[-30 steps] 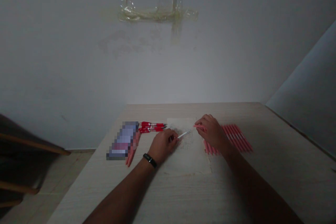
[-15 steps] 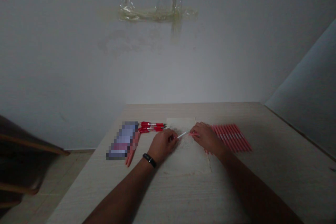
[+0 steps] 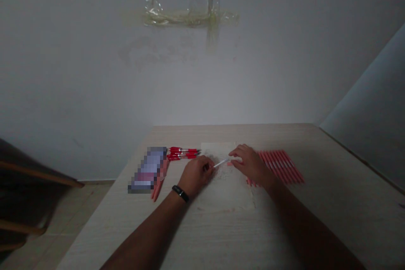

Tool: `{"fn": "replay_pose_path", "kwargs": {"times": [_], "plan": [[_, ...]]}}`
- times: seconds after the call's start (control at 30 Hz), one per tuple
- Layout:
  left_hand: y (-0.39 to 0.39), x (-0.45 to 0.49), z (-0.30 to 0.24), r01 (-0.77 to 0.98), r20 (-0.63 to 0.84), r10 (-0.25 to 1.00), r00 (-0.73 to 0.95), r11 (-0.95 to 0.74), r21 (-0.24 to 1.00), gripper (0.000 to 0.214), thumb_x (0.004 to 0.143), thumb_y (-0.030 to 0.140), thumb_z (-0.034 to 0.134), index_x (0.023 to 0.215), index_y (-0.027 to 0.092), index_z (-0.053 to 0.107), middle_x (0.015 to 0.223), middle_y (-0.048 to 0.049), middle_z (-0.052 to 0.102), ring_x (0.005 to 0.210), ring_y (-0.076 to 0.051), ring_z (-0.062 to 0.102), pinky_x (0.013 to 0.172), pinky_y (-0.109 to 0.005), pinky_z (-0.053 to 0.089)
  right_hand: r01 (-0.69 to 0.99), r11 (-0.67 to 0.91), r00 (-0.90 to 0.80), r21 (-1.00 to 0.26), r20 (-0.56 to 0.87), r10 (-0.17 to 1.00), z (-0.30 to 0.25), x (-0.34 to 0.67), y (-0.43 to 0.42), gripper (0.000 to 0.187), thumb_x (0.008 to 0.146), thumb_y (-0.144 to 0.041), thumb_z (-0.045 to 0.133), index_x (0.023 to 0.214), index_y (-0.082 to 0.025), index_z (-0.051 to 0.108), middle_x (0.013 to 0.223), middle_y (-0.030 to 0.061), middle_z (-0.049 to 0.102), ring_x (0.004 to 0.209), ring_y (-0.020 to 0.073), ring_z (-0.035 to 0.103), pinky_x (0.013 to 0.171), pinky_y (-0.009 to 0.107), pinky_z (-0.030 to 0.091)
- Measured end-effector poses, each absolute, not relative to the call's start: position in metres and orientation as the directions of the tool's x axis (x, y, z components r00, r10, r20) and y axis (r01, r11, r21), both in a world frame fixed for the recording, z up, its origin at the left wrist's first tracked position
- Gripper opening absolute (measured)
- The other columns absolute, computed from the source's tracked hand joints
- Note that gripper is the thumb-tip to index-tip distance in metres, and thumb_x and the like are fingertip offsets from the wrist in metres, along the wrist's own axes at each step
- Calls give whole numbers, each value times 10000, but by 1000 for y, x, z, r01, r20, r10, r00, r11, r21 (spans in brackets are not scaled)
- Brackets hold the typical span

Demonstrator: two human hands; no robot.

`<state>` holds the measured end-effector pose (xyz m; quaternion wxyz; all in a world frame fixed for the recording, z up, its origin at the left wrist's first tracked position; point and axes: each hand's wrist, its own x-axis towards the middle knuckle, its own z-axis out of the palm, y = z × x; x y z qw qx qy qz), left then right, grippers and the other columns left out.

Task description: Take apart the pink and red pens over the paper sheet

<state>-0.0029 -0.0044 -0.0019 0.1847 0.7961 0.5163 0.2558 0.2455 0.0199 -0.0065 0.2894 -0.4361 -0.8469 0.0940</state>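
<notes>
- Refill and everything else sit on your table, which fills the lower frame below a grey wall.
- Paper lies flat mid-table, under both of your hands.
- A row of pink barrels lies just right of the paper, partly hidden by your right wrist.
- A blurred box lies left of the paper.
- Your left hand rests on the paper, closed, pinching the refill's near end.
- Your right hand is curled, thumb and fingers gripping 1 pink barrel.
- Red pens lie bunched between the box and the paper.
- The refill, thin and white, slants up to the right between your 2 hands. Its tip is at the barrel's end, but it is too small to tell whether it has gone in.
</notes>
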Motion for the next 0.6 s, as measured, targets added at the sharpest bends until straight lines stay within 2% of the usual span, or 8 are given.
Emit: {"fn": "replay_pose_path", "kwargs": {"times": [0.23,0.43,0.6], "plan": [[-4,-4,-5,730,236,908,346,-418,541,85,848,222,652,870,194,730,820,-33,678,742,-157,581,667,-251,378,599,702,-537,-386,456,709,0,241,16,35,931,-231,660,935,-199,674,925,45,656,936,210,579,840,341,436],[-4,-4,-3,728,209,911,354,-409,551,96,854,222,649,869,195,740,819,-39,679,745,-158,586,670,-252,383,658,667,-524,-350,423,739,-2,245,20,36,895,-201,695,875,-204,666,894,37,649,894,210,572,805,332,418],[-4,-4,-4,744,210,925,316,-379,551,109,865,232,633,866,193,735,814,-38,678,728,-151,583,653,-246,380,744,569,-419,-350,419,805,8,260,26,82,854,-127,698,820,-176,641,860,45,641,873,209,560,797,325,411]]}}
